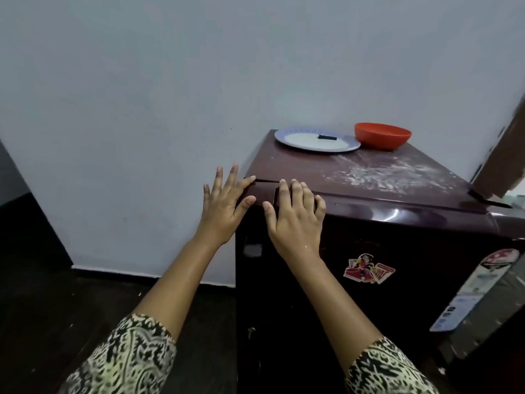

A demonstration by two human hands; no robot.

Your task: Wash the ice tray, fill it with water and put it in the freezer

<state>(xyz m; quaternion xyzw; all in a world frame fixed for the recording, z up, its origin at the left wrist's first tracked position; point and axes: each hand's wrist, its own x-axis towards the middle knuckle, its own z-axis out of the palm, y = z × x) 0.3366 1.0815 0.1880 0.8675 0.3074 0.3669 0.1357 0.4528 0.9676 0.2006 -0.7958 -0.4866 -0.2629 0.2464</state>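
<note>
A dark maroon fridge [397, 251] stands against the pale wall, its door closed. My left hand [224, 206] has its fingers spread, and its thumb and forefinger touch the fridge's top left corner. My right hand [295, 220] lies flat on the upper front of the door, fingertips bent over the top edge. Neither hand holds anything. No ice tray is in view.
On the fridge top sit a white plate with a blue rim [316, 139], a small black object on it, and an orange bowl [382, 135]. White powder is smeared across the top. A cartoon sticker [368, 269] is on the door. Dark floor lies to the left.
</note>
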